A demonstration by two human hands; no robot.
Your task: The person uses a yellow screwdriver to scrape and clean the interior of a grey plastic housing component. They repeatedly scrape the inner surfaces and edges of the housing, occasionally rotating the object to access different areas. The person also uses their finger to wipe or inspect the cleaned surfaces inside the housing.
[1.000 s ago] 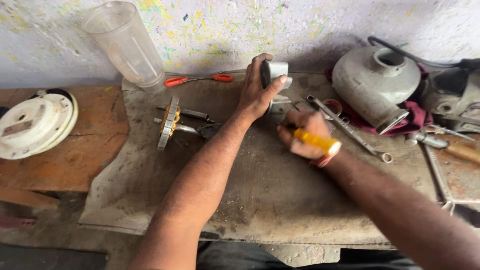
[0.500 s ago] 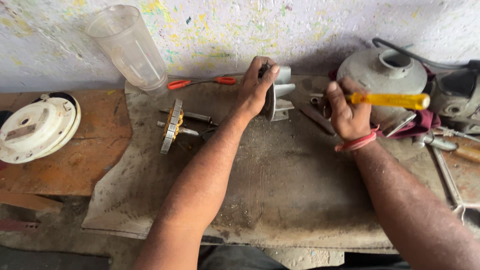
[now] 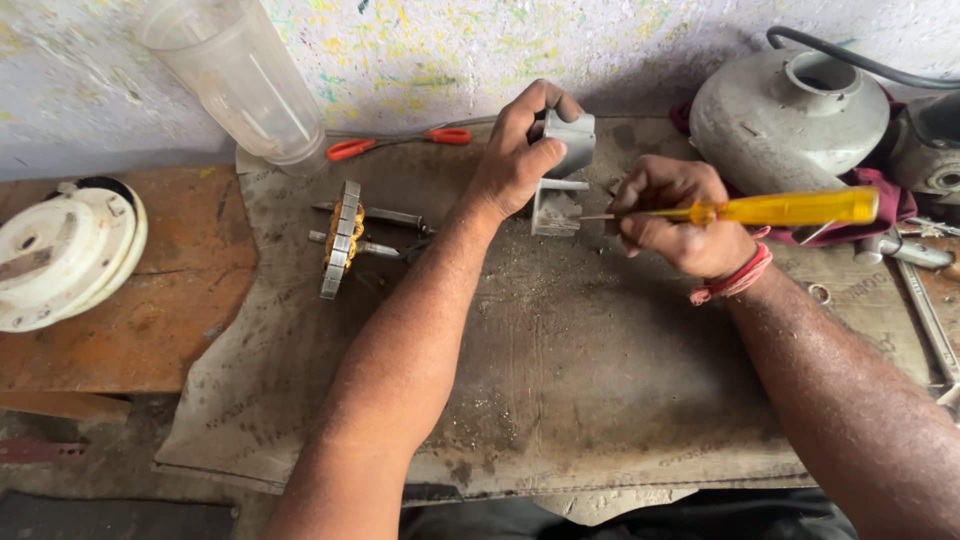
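Observation:
My left hand (image 3: 522,150) grips a grey metal motor bracket (image 3: 562,175) that stands upright on the dusty cardboard sheet (image 3: 560,400). My right hand (image 3: 672,215) holds a yellow-handled screwdriver (image 3: 790,207) level, its thin tip pointing left into the bracket's lower part. A red thread band circles my right wrist. To the left of the bracket lies a motor stator with copper windings (image 3: 345,237) and long bolts sticking out of it.
A clear plastic blender jar (image 3: 240,80) leans against the wall at the back left. Red-handled pliers (image 3: 395,143) lie behind the stator. A white round cover (image 3: 60,250) rests on the wooden board at left. A grey metal housing (image 3: 790,120) and wrenches (image 3: 925,300) sit at right.
My right hand brought the screwdriver down from a raised position and turned its tip into the bracket. My left hand stayed on the bracket.

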